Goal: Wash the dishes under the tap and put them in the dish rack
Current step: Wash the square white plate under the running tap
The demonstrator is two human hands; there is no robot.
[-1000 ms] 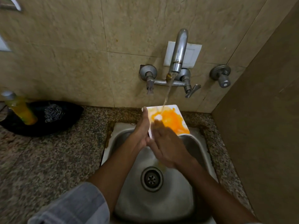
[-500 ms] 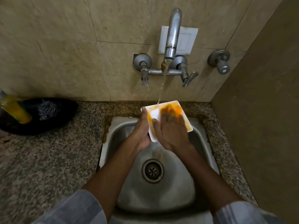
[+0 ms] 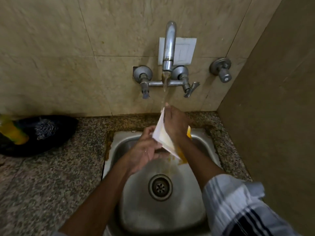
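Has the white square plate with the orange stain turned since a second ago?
Yes. The white square plate faced up under the tap; now it stands tilted on edge over the steel sink, its underside facing us.
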